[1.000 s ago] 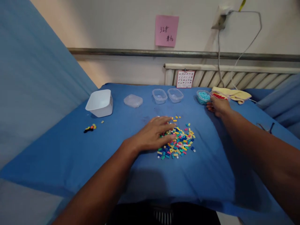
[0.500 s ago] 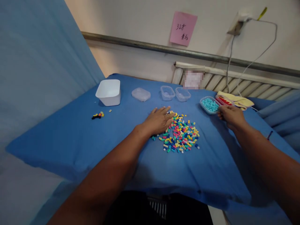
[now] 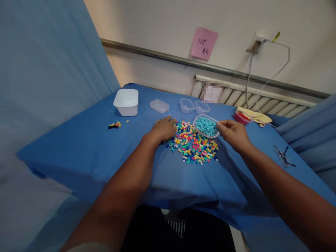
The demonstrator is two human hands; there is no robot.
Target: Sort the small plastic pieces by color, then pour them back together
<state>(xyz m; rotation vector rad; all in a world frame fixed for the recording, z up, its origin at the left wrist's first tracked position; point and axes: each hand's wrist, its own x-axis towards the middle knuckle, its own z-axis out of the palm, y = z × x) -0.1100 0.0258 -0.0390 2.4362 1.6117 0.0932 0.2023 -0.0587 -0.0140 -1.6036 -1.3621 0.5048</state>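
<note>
Right hand (image 3: pixel 233 133) pinches the tub (image 3: pixel 210 137) by its rim at the pile's (image 3: pixel 195 150) far right, best held level lest blue bricks (image 3: pixel 207 126) spill! Left hand (image 3: pixel 164 128), open, palm down, meets the pile's left edge.

A clear plastic tub (image 3: pixel 205 134) with rounded corners and no lid, well filled with small turquoise pieces (image 3: pixel 206 126), sits tipped so that its opening faces the viewer, over the far right part of a loose pile of small bricks (image 3: pixel 194 145); whether the two touch is unclear. The bricks, in yellow, pink, blue, green and white, lie jumbled in a low spread on blue cloth (image 3: pixel 175 182)
</note>
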